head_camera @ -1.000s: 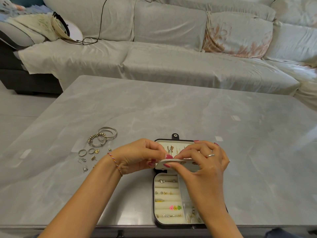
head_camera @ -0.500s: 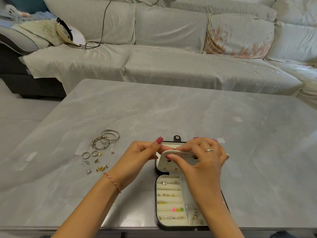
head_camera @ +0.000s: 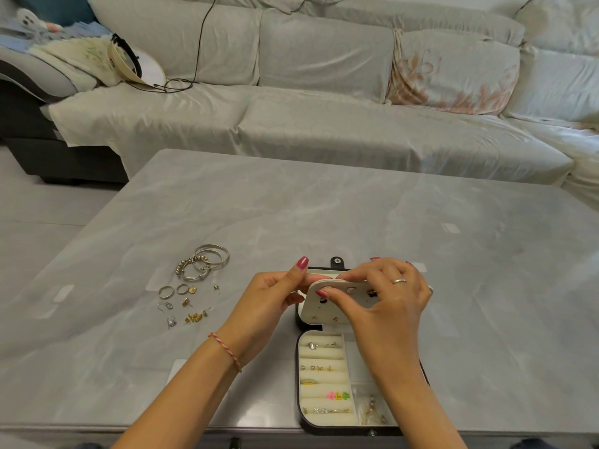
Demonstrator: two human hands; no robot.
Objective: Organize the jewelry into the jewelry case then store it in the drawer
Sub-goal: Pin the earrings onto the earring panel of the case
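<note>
Rings and small coloured pieces are seen slotted in the padded rolls of the open case (head_camera: 303, 387) at the near table (head_camera: 324, 205) edge, with more jewelry loose to its left (head_camera: 191, 286). A white earring panel (head_camera: 337, 303) is pinched over the case by the left hand (head_camera: 269, 303) and right hand (head_camera: 385, 306). The lid and right compartments are largely hidden by the right arm.

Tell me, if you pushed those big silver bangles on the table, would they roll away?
Probably not far: the silver bangles lie flat and overlap each other on the table, so a push would likely slide them together. The tabletop looks glossy, so they may slip easily. They look like stiff metal hoops, so they should keep their shape when lifted.
</note>
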